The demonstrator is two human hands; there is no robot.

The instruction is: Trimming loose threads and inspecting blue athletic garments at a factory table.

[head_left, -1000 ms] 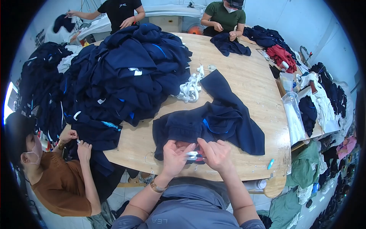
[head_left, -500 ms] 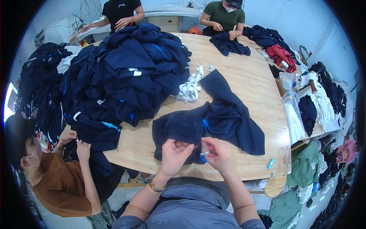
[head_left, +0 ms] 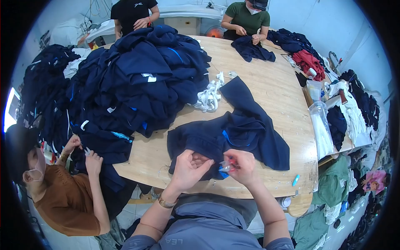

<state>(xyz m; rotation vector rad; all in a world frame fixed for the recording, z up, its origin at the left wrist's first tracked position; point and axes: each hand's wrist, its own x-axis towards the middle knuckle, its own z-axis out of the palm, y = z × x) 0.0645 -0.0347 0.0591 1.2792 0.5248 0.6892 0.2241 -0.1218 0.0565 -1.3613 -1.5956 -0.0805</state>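
Note:
A navy garment (head_left: 233, 137) with a blue stripe lies spread on the wooden table (head_left: 275, 96) in front of me. My left hand (head_left: 188, 170) pinches the garment's near edge, fingers curled on the fabric. My right hand (head_left: 243, 167) is closed on a small clear and red snipping tool (head_left: 228, 166), its tip at the same edge, just right of my left fingers. What lies under the tool's tip is hidden by my fingers.
A tall heap of navy garments (head_left: 137, 79) fills the table's left half, with white strips (head_left: 208, 98) beside it. A person in brown (head_left: 68, 196) works at the left edge, two more at the far side. A blue marker (head_left: 295, 180) lies near the right corner.
My hands have drawn slightly apart along the garment's edge, and the snipping tool now shows between them. The garment itself has not shifted.

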